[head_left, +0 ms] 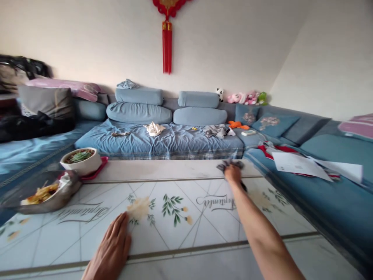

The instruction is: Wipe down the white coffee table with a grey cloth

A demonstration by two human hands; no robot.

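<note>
Left hand, right hand: two hands in all. One gray cloth. One table. One bowl, one red tray, one white pot, one succulent. Printed "September" words: two visible. One wall hanging, two tassels. Stacked bolsters: four. Floral cushions: two. Paper sheets: two. One panda toy, one green toy, one orange toy. Pink toys: too blurred for count.

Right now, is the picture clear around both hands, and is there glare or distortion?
In the head view, the right hand and grey cloth look soft, perhaps from motion; the left hand seems somewhat clearer. Head view again: diffuse light, no harsh glare on the table; in the head view, the see-through bowl near the picture's left edge looks stretched, likely wide-angle distortion.
</note>
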